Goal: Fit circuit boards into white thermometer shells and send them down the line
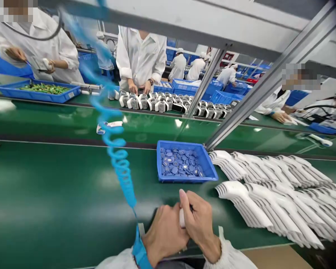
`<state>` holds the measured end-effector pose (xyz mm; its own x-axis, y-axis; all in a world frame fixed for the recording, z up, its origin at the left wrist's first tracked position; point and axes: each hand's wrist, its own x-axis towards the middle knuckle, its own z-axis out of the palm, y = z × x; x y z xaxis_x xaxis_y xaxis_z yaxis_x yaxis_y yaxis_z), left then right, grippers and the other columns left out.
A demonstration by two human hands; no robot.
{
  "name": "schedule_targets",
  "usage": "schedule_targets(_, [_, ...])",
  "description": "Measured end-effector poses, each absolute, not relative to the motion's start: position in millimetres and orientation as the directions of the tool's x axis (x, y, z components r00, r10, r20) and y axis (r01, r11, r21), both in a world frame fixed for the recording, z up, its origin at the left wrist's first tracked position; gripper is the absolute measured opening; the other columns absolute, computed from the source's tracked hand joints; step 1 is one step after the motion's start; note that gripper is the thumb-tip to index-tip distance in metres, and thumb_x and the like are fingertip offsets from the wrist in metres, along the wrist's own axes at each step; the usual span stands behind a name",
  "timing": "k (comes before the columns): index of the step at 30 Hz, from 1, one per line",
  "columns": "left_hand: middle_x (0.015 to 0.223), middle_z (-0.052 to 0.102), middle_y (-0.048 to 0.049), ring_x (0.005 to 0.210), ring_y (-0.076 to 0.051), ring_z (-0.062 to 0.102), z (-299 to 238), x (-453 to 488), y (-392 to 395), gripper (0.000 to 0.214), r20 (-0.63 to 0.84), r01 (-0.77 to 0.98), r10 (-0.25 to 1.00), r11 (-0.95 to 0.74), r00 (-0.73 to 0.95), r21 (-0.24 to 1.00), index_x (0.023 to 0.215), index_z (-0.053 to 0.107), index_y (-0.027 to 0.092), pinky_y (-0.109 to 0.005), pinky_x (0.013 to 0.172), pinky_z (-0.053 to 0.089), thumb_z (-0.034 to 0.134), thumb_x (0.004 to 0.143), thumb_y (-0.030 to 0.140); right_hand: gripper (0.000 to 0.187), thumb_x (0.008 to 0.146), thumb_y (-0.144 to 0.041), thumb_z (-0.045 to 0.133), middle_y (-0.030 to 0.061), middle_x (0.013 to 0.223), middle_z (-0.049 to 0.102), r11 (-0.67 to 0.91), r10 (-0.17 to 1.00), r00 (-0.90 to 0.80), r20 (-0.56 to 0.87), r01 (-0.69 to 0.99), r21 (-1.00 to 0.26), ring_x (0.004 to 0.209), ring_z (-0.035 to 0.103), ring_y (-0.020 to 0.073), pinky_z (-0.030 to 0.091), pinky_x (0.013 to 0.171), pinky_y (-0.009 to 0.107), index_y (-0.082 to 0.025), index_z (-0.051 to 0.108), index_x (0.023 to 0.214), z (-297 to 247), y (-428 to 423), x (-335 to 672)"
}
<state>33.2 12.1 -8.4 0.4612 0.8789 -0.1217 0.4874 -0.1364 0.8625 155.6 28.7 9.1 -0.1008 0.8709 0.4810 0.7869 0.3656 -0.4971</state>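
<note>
Nearside of blue bin [184,180]: your right hand [201,216] curled round a white part [182,219]; left hand [164,227] against it, fingers hidden, can't tell grip. White housings [259,207] right of bin.

So the white piece [182,219] is mostly buried between the left hand [167,228] and the right hand [199,216], near side, around the middle. All I get is a plain, pale sliver with a rounded look. Full shape and tilt? Can't tell, the fingers cover too much of it.
</note>
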Motion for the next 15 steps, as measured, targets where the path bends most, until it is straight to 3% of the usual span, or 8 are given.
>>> schedule_targets(4, [0.094, 0.074, -0.0086, 0.07, -0.022, 0.066, 4.4, 37.3, 5.8, 0.027, -0.074, 0.508, 0.918, -0.147, 0.389, 0.849, 0.106, 0.065, 0.017, -0.03, 0.06, 0.042, 0.058, 0.081, 0.027, 0.048, 0.102, -0.033, 0.045, -0.0057, 0.053, 0.034, 0.34, 0.9, -0.058, 0.431, 0.713, -0.614, 0.049, 0.031, 0.0076, 0.026, 0.051, 0.025, -0.02, 0.033, 0.057, 13.7, 22.0, 163.1])
schedule_targets(10, [0.084, 0.076, -0.0056, 0.066, -0.018, 0.065, 4.0, 54.9, 6.1, 0.021, -0.023, 0.512, 0.893, -0.236, 0.449, 0.826, 0.087, 0.07, 0.017, -0.027, 0.057, 0.039, 0.05, 0.08, 0.014, 0.048, 0.101, -0.032, 0.046, -0.0038, 0.052, 0.043, 0.418, 0.86, -0.197, 0.472, 0.802, -0.428, 0.05, 0.036, 0.0078, 0.024, 0.055, 0.028, -0.019, 0.038, 0.055, 15.4, 28.0, 162.3])
schedule_targets(15, [0.086, 0.075, -0.0139, 0.074, -0.029, 0.07, -1.2, 56.4, 2.9, 0.025, -0.063, 0.607, 0.912, -0.217, 0.405, 0.764, 0.097, 0.068, 0.013, -0.032, 0.06, 0.042, 0.055, 0.077, 0.019, 0.052, 0.102, -0.033, 0.043, -0.0037, 0.05, 0.04, 0.378, 0.848, -0.098, 0.52, 0.8, -0.466, 0.049, 0.036, 0.0073, 0.025, 0.054, 0.027, -0.019, 0.035, 0.053, 13.1, 24.7, 167.8])
